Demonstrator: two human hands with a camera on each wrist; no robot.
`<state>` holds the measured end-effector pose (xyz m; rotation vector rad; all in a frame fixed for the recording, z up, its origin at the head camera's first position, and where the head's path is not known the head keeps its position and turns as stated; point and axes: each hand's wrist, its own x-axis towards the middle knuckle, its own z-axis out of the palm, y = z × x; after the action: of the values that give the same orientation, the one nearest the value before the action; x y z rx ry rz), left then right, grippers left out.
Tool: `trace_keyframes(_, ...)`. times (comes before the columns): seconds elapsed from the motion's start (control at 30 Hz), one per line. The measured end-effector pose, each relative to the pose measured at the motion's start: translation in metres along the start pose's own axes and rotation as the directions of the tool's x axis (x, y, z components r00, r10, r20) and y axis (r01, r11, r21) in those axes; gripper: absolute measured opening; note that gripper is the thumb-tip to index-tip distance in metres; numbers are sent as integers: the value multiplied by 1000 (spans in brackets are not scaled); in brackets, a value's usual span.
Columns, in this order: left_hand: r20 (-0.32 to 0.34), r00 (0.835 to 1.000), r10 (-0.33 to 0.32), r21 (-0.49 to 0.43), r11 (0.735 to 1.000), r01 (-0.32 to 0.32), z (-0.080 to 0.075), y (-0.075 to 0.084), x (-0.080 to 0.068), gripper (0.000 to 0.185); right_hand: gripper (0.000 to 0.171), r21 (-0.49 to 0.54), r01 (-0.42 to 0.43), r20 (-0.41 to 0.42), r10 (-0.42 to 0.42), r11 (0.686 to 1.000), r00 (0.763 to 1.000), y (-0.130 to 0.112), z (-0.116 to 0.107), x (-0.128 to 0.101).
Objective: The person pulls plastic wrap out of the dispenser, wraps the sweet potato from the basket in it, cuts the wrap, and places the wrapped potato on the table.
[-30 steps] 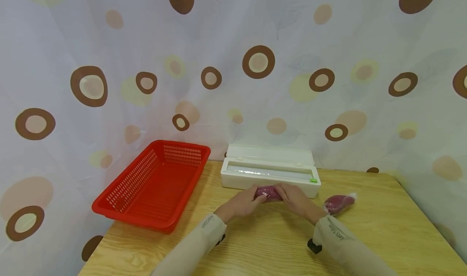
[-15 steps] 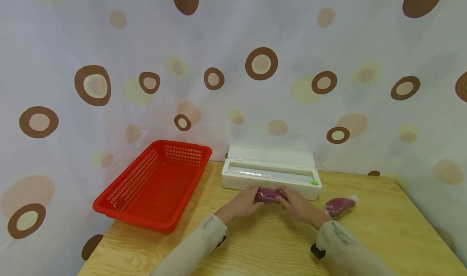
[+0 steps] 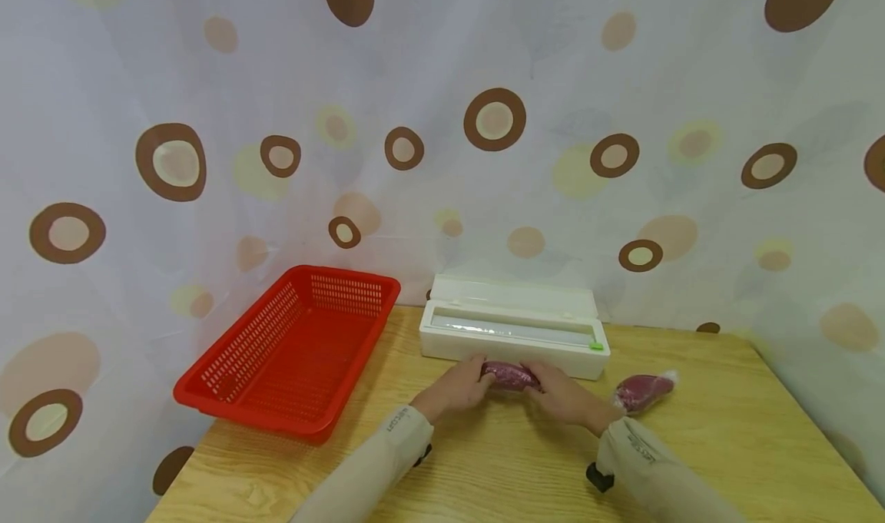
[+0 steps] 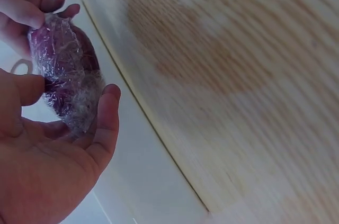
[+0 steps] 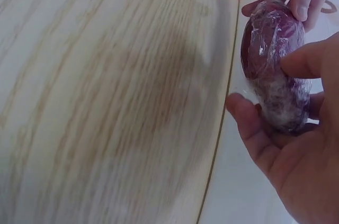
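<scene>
A: Where is the piece being worked on?

B: A purple sweet potato [image 3: 510, 374] covered in cling film sits between both hands, low over the wooden table [image 3: 726, 446] and just in front of the white cling-film dispenser [image 3: 513, 325]. The left hand [image 3: 458, 388] curls its fingers and thumb round one end, the right hand [image 3: 563, 395] round the other; the wrist views show the film wrinkled tight over the skin.

A: So how far along does it look?

B: My judgement: this 1 is nearly wrapped. Film covers all that shows of it, and the fingers seem to be pressing down the loose ends. A 2nd wrapped sweet potato [image 3: 643, 391] already lies on the table near the right hand, with a twist of film at its far end.

A: And what is left?

B: The red plastic basket [image 3: 290, 354] to the left holds nothing that I can see, so neither wrapped piece has gone into it.
</scene>
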<state>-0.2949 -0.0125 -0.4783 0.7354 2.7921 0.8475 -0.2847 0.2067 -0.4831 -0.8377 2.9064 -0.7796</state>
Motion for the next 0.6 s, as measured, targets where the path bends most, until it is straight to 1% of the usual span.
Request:
trace_keyframes(0.17, -1, 1000, -19, 17, 1000, 19, 3, -1, 1, 30, 43, -29, -42, -6, 42, 999, 999, 1, 1, 0)
trace_keyframes(0.3, -9, 1000, -24, 19, 1000, 24, 5, -4, 3, 30, 43, -61, -33, -32, 31, 998, 999, 0, 1, 1)
trace_keyframes(0.47, -11, 999, -35, 24, 999, 35, 8, -10, 6, 29, 45, -105, -42, -40, 38, 994, 998, 1, 1, 1)
trace_keyframes(0.6, -10, 999, -49, 29, 998, 49, 5, -13, 3, 36, 49, -111, -76, -49, 71, 991, 996, -1, -1, 0)
